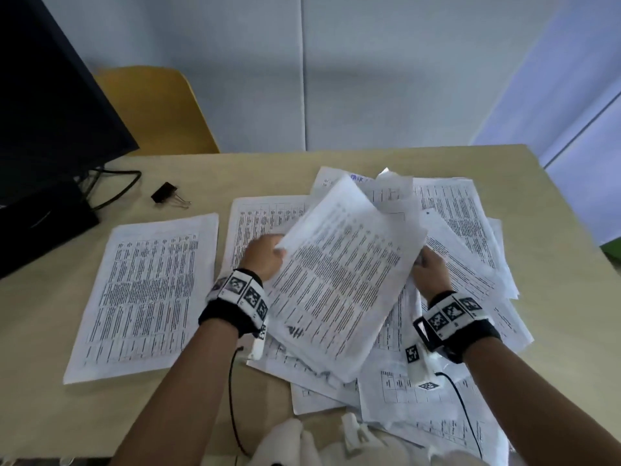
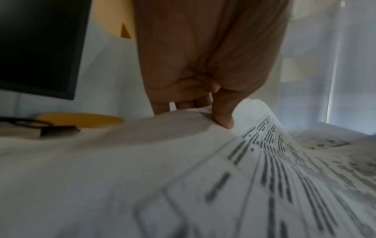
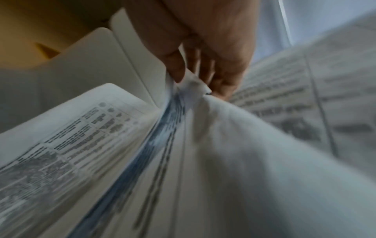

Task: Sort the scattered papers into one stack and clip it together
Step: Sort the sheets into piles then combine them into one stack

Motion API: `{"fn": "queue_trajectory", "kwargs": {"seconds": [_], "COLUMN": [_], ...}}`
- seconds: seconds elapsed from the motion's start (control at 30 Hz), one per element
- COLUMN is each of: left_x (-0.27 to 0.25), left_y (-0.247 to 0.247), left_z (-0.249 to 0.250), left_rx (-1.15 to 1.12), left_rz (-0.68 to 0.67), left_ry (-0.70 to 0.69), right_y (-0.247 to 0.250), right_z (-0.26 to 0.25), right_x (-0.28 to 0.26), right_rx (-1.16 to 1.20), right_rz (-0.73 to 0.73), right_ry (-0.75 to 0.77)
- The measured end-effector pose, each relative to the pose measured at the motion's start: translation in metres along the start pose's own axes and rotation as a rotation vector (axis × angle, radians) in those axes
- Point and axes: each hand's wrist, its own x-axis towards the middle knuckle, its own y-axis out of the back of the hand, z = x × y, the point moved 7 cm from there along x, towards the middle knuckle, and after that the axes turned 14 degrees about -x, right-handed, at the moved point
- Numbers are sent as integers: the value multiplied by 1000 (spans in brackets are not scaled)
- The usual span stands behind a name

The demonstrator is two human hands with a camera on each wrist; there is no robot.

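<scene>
Up close, the left hand [image 1: 263,257] pinches the left edge of a lifted sheaf of white printed paper sheets [image 1: 342,277], thumb on top, fingers [image 2: 183,104] curled beneath. The right hand [image 1: 431,275] grips the sheaf's opposite edge, fingers [image 3: 177,67] bunching the thin paper into soft creases. The sheaf is limp and slightly bowed, raised off the tabletop [image 1: 50,415], its long axis running from near the person away and a little leftward. Under it lies a loose heap of overlapping printed pages [image 1: 470,210], fanned at many angles. Left of the hands a single flat printed sheet [image 1: 144,297] lies lengthwise on the pale wood-look tabletop. Farther back left sits a small black metal binder clip [image 1: 166,194], near a dark monitor [image 1: 50,112].
</scene>
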Motion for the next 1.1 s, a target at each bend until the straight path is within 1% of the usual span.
{"fn": "queue_trajectory", "kwargs": {"seconds": [0.07, 0.1, 0.17, 0.2, 0.27, 0.3, 0.33, 0.37, 0.4, 0.43, 0.47, 0.57, 0.63, 0.7, 0.77, 0.8, 0.87, 0.9, 1.0, 1.03, 1.1], "left_x": [-2, -2, -3, -5, -9, -11, -14, -16, -21, -22, -21, -13, -7, -2, -1, -3, -5, -6, -6, -6, -6], "left_y": [-1, 0, -1, -6, -15, -18, -19, -14, -7, 0, 6, 10, 1, -13, -31, -39, -49, -52, -55, -55, -53], "left_z": [-1, 3, 20, 31, 55, 65, 74, 83, 91, 93, 91, 68, 47, 25, 3, -4, -13, -15, -18, -19, -20], "left_rx": [139, 220, 429, 531, 643, 656, 644, 587, 510, 426, 350, 233, 214, 184, 168, 160, 162, 168, 170, 163, 143], "left_rz": [-25, -29, -51, -59, -39, -8, 53, 152, 268, 357, 403, 342, 267, 167, 59, 20, -16, -17, -32, -44, -44], "left_ry": [16, -5, -104, -180, -343, -406, -463, -534, -585, -589, -538, -264, -114, 58, 220, 274, 310, 303, 283, 280, 272], "right_y": [11, 17, 27, 29, 17, 6, -2, -6, -6, -4, 0, 13, 12, 4, -4, -7, -5, -6, -13, -15, -16], "right_z": [-8, -19, -55, -76, -115, -127, -135, -138, -137, -134, -125, -87, -56, -28, -9, -2, 5, 5, -7, -14, -36], "right_x": [-1, -3, -14, -21, -34, -38, -40, -39, -36, -32, -26, -9, -4, -5, -10, -12, -14, -15, -18, -19, -22], "right_rx": [-57, -86, -141, -197, -420, -553, -646, -663, -612, -529, -465, -251, -121, -55, -69, -117, -187, -153, 96, 91, -10], "right_rz": [105, 159, 252, 260, 173, 98, 45, 16, -2, 0, 13, 47, 27, -24, -73, -83, -51, -43, -113, -138, -134], "right_ry": [-4, 29, 194, 310, 522, 596, 640, 647, 611, 551, 473, 211, 69, -74, -175, -208, -261, -274, -263, -219, -52]}}
